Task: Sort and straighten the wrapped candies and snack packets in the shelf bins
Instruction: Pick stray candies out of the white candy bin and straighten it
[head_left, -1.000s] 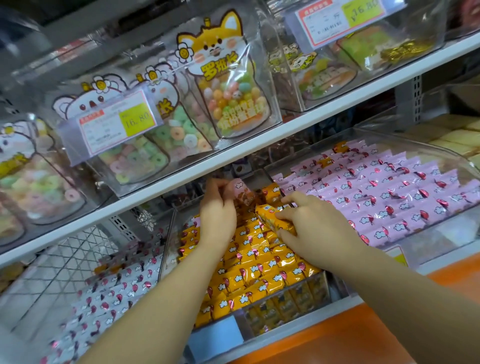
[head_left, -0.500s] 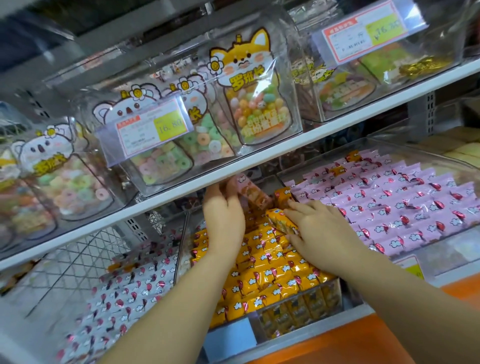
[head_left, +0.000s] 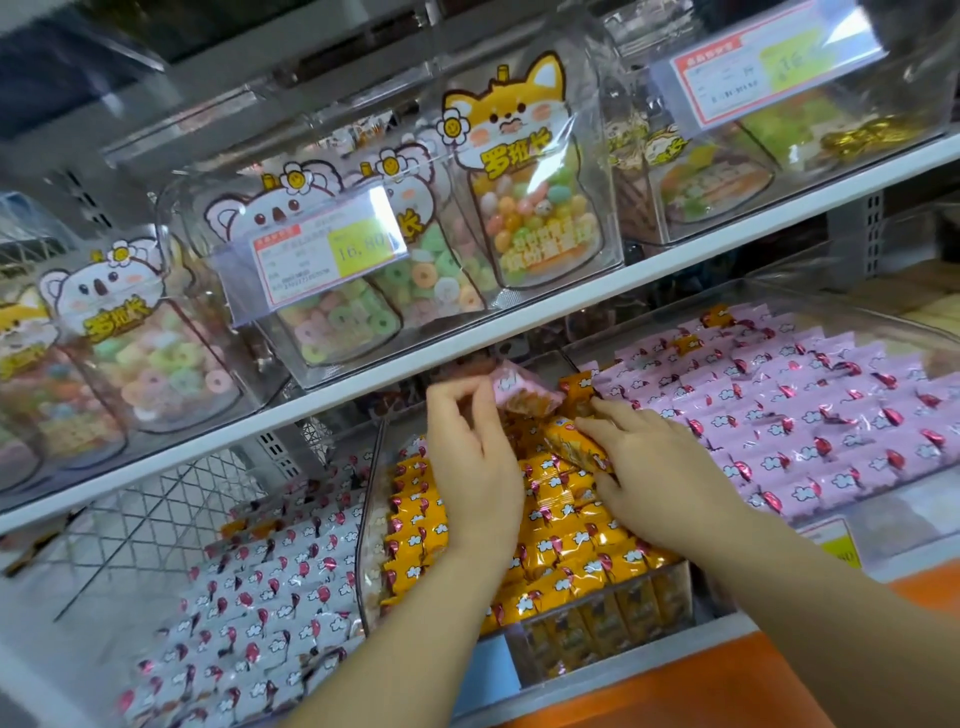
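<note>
Three clear bins sit side by side on the lower shelf. The middle bin (head_left: 675, 582) is packed with rows of yellow wrapped candies (head_left: 566, 525). My left hand (head_left: 470, 457) reaches to the back of that bin and pinches a pink wrapped candy (head_left: 524, 392) lifted above the yellow ones. My right hand (head_left: 660, 478) lies on the yellow rows, its fingers curled over a loose yellow packet (head_left: 574, 447). The right bin holds pink wrapped candies (head_left: 810, 415); the left bin holds white wrapped candies (head_left: 260, 613).
A white shelf board (head_left: 519, 322) runs just above my hands, carrying clear bins of animal-print candy bags (head_left: 530, 208) with price tags (head_left: 322, 260). A few yellow candies (head_left: 719, 317) lie among the pink ones. An orange ledge (head_left: 779, 691) runs along the front.
My left hand has lifted the pink candy a little higher at the back of the middle bin. My right hand has stayed on the loose yellow packet. The camera view has shifted.
</note>
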